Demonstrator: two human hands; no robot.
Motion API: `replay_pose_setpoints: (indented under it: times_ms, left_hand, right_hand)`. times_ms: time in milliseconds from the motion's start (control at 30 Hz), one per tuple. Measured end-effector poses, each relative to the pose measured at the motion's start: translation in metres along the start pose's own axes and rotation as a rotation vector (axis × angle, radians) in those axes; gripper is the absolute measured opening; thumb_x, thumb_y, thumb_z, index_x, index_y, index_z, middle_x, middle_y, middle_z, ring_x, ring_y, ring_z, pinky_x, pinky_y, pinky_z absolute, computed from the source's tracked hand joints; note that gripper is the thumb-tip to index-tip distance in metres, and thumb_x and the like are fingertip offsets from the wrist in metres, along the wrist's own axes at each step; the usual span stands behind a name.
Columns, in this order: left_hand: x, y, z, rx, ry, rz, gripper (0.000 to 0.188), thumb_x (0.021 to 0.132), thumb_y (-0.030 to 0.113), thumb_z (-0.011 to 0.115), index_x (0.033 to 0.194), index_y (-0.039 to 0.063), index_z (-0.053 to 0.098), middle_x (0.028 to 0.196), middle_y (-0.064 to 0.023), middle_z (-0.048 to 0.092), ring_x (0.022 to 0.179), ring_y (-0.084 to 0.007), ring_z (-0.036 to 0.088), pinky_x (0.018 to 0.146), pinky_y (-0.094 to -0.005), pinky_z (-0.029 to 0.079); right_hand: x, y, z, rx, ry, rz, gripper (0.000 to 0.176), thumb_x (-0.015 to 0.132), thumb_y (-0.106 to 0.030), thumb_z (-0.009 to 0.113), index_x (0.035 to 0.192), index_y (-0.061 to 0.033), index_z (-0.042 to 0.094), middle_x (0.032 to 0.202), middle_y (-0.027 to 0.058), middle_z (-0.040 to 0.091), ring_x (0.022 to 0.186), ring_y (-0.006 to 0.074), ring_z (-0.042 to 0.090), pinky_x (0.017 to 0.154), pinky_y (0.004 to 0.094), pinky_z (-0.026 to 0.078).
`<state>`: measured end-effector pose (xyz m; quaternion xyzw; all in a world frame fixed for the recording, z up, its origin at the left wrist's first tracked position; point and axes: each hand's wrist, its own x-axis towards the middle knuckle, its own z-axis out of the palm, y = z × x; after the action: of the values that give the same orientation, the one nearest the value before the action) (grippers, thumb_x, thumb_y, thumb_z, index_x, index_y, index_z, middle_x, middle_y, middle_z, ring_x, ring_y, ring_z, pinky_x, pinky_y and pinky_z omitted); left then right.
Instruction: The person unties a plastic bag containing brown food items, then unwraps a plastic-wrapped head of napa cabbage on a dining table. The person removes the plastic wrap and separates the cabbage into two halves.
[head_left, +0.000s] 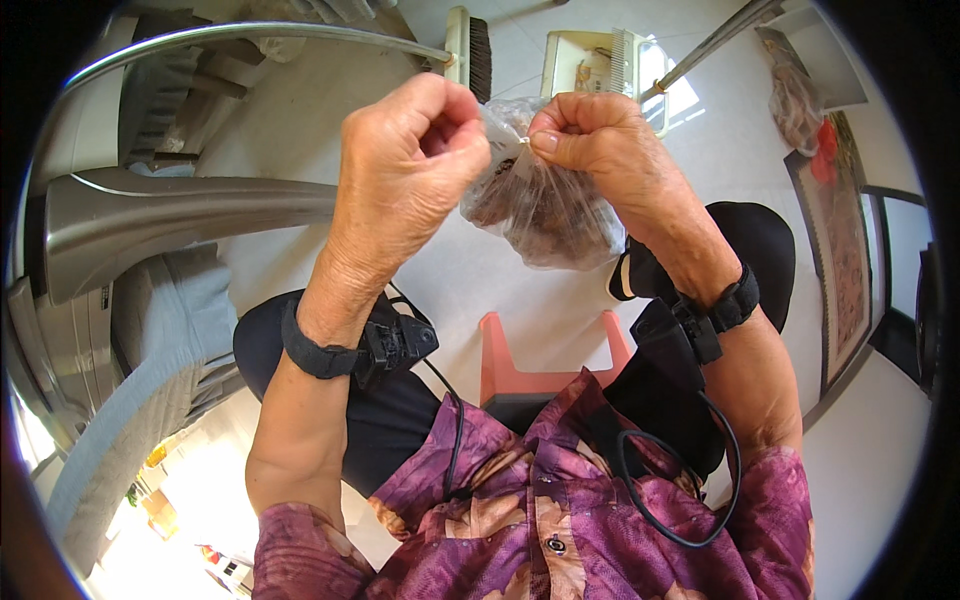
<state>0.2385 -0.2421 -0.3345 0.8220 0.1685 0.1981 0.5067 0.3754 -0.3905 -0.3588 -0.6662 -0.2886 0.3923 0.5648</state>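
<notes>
A clear plastic bag with brown contents hangs in front of me, its neck gathered into tight pleats. My right hand pinches a small whitish piece at the gathered neck between thumb and curled forefinger. My left hand is level with it on the bag's other side, thumb and fingers drawn together. Its fingertips are right by the bag's film; whether they grip film or a thin tie is hidden. What exactly the brown contents are cannot be told through the cloudy film.
Beyond the hands are a broom head and a dustpan with litter in it. Below the bag, a pink plastic stool stands between my knees. A brown curved furniture arm extends in from the left. At right lies a patterned mat.
</notes>
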Motion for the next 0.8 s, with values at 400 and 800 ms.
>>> replay_pose_setpoints:
  times_ms: [400, 800]
  left_hand:
    - [0.000, -0.009, 0.018, 0.413, -0.046, 0.410, 0.011, 0.082, -0.002, 0.069, 0.090, -0.001, 0.063, 0.079, -0.0110, 0.064, 0.067, -0.0232, 0.064, 0.061, -0.0322, 0.052]
    - [0.003, -0.014, 0.018, 0.457, -0.139, 0.360, 0.008, 0.080, 0.002, 0.064, 0.084, -0.001, 0.058, 0.076, -0.0165, 0.060, 0.070, -0.0363, 0.058, 0.063, -0.0431, 0.047]
  right_hand:
    - [0.002, -0.002, 0.006, 0.015, -0.014, 0.082, 0.011, 0.092, -0.007, 0.063, 0.085, -0.0004, 0.067, 0.079, -0.0022, 0.061, 0.079, 0.0068, 0.053, 0.077, 0.0235, 0.044]
    - [0.008, 0.011, 0.012, -0.106, 0.028, -0.046, 0.014, 0.088, -0.009, 0.064, 0.086, 0.0045, 0.070, 0.071, 0.0056, 0.064, 0.070, 0.0129, 0.055, 0.064, 0.0327, 0.048]
